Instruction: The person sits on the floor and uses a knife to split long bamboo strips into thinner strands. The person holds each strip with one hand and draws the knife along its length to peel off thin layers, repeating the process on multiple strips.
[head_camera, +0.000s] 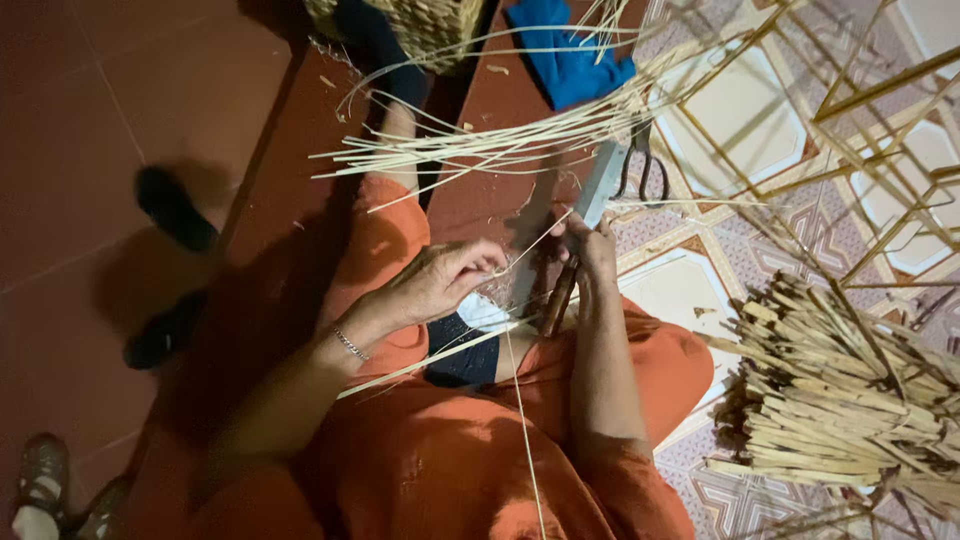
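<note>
My left hand (440, 282) pinches a thin pale cane strip (520, 410) that runs down over my orange-clad lap. My right hand (593, 245) grips a large knife with a wooden handle (558, 300) and a broad grey blade (600, 185) pointing away from me. The strip passes between the two hands, close to the blade. A loose fan of long thin strips (480, 145) lies across the floor just beyond the hands.
A thick bundle of cut cane sticks (840, 395) lies at the right. Scissors (645, 165), a blue cloth (565, 50) and a woven basket (430, 25) sit ahead. Dark sandals (170, 210) and another person's shoes (45, 485) are at the left.
</note>
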